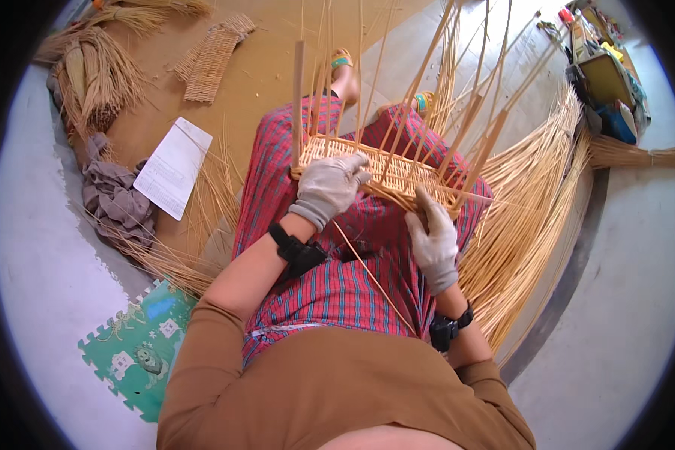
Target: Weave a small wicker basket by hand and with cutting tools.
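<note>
A partly woven rattan basket [375, 161], with long upright stakes and flat wooden strips at its ends, rests across my lap over red plaid cloth. My left hand [330, 184], in a pale glove, is closed on the basket's near side at the left, fingertips on the weave. My right hand [433, 236], also gloved, grips the near edge toward the right end, its thumb and fingers against the rim. A thin loose strand [367, 270] hangs down from the basket between my arms. Another strand sticks out to the right past my right hand.
Long rattan bundles [525, 225] lie to my right, others [97, 75] at upper left. A woven panel [210, 56], a white sheet [172, 169], crumpled cloth [116, 195] and green foam mat [139, 349] are left. Cluttered items [607, 75] stand at upper right.
</note>
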A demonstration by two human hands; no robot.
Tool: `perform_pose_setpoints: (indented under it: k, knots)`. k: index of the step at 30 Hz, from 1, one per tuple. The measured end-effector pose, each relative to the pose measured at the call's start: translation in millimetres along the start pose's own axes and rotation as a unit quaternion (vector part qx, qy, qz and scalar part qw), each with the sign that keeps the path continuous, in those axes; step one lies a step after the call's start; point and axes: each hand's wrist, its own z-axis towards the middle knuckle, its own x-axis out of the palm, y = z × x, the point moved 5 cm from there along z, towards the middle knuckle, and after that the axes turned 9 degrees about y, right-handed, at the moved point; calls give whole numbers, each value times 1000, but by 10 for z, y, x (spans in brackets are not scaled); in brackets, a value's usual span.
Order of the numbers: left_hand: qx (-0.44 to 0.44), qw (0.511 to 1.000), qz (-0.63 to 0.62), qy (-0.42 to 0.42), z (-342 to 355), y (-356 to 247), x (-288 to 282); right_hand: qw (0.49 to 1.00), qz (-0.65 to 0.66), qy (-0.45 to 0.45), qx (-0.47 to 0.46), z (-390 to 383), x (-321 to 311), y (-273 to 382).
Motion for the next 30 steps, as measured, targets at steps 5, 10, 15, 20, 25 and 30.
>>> perform_pose_setpoints:
  k: [5, 10, 15, 20, 25, 30]
  knots:
    - [186, 947, 230, -122, -222, -703, -156, 950, -238, -37, -197, 806, -254, 620]
    - [133, 962, 230, -59, -97, -351, 390, 960, -261, 100, -24, 1512, 43, 582]
    - [152, 957, 248, -11, -73, -388, 414, 963, -269, 29, 1, 1487, 254, 309]
    - [152, 980, 132, 0, -48, -368, 268, 975, -174, -29, -134, 760, -36, 493]
    - [129, 983, 67, -109, -39, -380, 245, 946, 169, 160, 226, 331, 12, 33]
    - [89, 983, 151, -61, -178, -434, 444, 943, -266, -80, -183, 1242, -38, 567]
